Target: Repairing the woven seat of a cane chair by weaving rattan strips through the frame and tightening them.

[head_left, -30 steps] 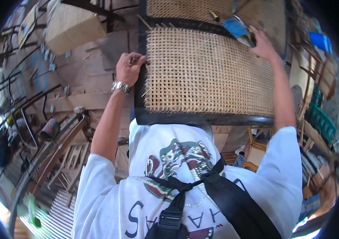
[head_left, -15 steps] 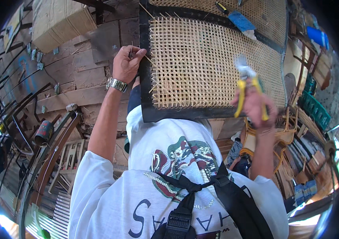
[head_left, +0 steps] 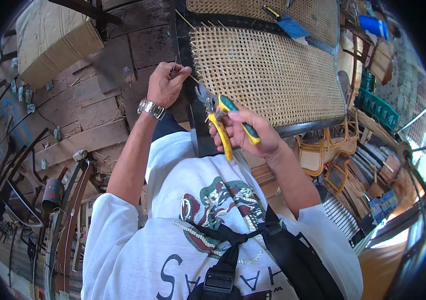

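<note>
A woven cane panel (head_left: 268, 75) set in a black frame (head_left: 204, 145) lies before me, with loose strand ends sticking out along its edge. My left hand (head_left: 167, 86), a metal watch on its wrist, pinches the end of a thin cane strand (head_left: 194, 78) at the frame's left side. In my right hand (head_left: 253, 131) are cutting pliers (head_left: 223, 114) with yellow and green handles. Their handles are spread and the jaws are parted over the panel's left edge, just below and right of my left fingertips.
A utility knife (head_left: 272, 12) and a blue sheet (head_left: 293, 27) lie on the frame's far part. A cardboard box (head_left: 58, 42) sits on the plank floor (head_left: 98, 117) at far left. Chair frames (head_left: 330, 145), a green crate (head_left: 377, 108) and a blue container (head_left: 373, 27) stand at right.
My right hand has swung left with the pliers, from over the panel's right side to its left edge beside my left hand. My left hand still pinches the strand. The view has shifted slightly.
</note>
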Tool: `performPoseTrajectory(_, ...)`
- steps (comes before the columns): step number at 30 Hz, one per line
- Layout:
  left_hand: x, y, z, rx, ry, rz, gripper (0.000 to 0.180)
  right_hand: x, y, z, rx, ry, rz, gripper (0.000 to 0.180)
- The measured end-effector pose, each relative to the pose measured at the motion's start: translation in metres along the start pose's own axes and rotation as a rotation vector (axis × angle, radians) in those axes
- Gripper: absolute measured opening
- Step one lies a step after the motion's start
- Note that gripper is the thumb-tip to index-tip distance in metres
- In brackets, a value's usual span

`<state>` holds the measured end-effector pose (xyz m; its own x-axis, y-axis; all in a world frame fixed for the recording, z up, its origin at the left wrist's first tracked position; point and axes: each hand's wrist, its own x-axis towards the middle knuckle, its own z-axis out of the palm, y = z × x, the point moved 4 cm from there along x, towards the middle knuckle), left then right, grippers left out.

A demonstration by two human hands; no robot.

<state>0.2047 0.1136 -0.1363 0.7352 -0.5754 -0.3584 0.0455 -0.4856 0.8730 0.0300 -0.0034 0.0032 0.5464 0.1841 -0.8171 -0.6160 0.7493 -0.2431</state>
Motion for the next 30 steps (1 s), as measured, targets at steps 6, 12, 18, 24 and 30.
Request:
performPoseTrajectory(6,0.004,-0.004,0.000,0.009,-0.044,-0.005,0.031,0.022,-0.005,0.008,-0.104,0.127,-0.020,0.042)
performPoseTrajectory(12,0.006,-0.002,-0.002,0.005,-0.051,0.036,0.031,0.030,-0.008,0.009,-0.168,0.166,-0.088,0.033)
performPoseTrajectory(18,0.006,-0.002,0.000,0.015,-0.036,0.047,0.030,0.029,-0.008,0.010,-0.232,0.200,-0.097,0.034)
performPoseTrajectory(24,0.004,0.000,0.000,0.011,-0.018,0.030,0.029,0.031,-0.009,0.006,-0.252,0.183,-0.098,0.035)
performPoseTrajectory(30,0.004,-0.006,0.001,-0.029,0.036,0.053,0.028,0.030,-0.020,-0.001,-0.252,0.133,-0.101,0.034)
